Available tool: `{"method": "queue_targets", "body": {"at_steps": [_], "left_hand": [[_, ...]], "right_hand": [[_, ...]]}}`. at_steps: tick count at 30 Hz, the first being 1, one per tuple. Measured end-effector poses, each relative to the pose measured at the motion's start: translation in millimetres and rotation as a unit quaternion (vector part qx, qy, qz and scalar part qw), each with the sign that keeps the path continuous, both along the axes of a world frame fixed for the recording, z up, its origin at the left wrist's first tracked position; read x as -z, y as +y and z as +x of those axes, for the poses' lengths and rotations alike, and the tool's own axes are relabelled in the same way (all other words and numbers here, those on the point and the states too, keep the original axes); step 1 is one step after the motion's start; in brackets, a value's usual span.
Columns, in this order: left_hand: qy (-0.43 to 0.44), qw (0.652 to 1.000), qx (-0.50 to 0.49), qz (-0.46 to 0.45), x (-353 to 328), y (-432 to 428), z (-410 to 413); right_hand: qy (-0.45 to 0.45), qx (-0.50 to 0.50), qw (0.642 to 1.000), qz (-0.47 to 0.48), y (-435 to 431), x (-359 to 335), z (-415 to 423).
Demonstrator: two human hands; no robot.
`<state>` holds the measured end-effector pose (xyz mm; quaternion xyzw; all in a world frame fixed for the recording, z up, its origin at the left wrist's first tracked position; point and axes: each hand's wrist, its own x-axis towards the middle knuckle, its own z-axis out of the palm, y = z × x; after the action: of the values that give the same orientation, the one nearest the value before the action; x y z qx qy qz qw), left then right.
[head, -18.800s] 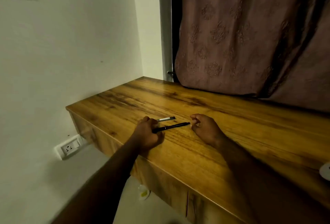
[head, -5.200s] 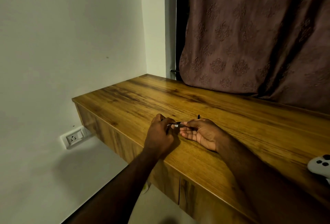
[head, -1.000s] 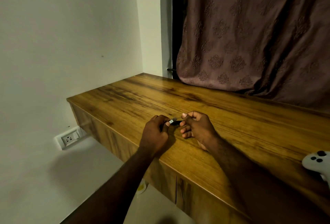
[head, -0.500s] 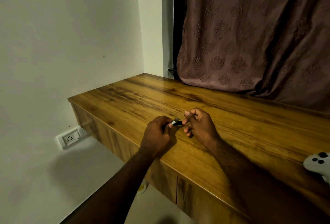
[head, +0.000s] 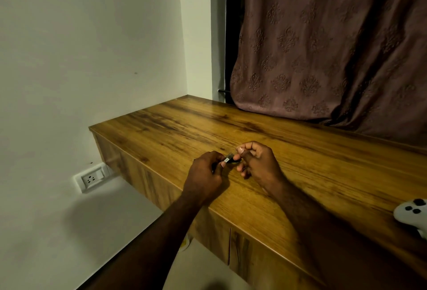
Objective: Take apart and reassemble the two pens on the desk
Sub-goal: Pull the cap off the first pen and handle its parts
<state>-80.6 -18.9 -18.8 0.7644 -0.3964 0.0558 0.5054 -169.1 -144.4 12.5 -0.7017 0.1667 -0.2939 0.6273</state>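
Both hands meet over the wooden desk (head: 312,174) near its front edge. My left hand (head: 203,174) has its fingers curled round one end of a dark pen (head: 230,159), and a short stretch with a silver band shows between the hands. My right hand (head: 256,162) pinches the pen's other end between thumb and fingertips. Most of the pen is hidden inside the two hands. No second pen is visible on the desk.
A white game controller (head: 412,215) lies at the desk's right edge. A brown patterned curtain (head: 323,47) hangs behind the desk. The white wall on the left carries a socket (head: 91,177) below desk level.
Over the last second the hands stayed together on the pen with only slight finger shifts. Much earlier, two pens lay on the desk between the hands.
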Motion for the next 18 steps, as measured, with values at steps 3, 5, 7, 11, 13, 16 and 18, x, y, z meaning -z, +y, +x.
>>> {"method": "queue_targets", "body": {"at_steps": [3,5,7,11,13,16,18], "left_hand": [[0.000,1.000,0.002,0.000,-0.6,0.4,-0.7],[0.000,1.000,0.000,-0.004,-1.1,0.7,-1.3],[0.000,1.000,-0.001,-0.004,-1.8,1.2,-1.9],[0.000,1.000,0.002,-0.002,-3.1,2.2,-2.9],[0.004,1.000,0.004,0.000,-3.3,2.2,-3.5],[0.003,1.000,-0.001,0.002,-3.8,2.9,-3.9],[0.006,1.000,-0.004,0.003,-5.3,3.7,-4.7]], "right_hand": [[-0.006,-0.002,1.000,0.001,-0.6,0.7,0.3],[-0.006,0.002,1.000,0.006,-1.6,1.6,1.1],[-0.007,0.003,1.000,0.010,-2.5,2.0,1.5],[-0.004,-0.002,1.000,0.024,-1.9,1.9,1.0],[-0.007,0.008,1.000,0.029,-2.2,1.6,1.3],[-0.013,0.041,0.998,0.043,-5.6,-0.7,1.3],[-0.025,0.060,0.996,0.069,-9.3,-2.7,0.4]]}}
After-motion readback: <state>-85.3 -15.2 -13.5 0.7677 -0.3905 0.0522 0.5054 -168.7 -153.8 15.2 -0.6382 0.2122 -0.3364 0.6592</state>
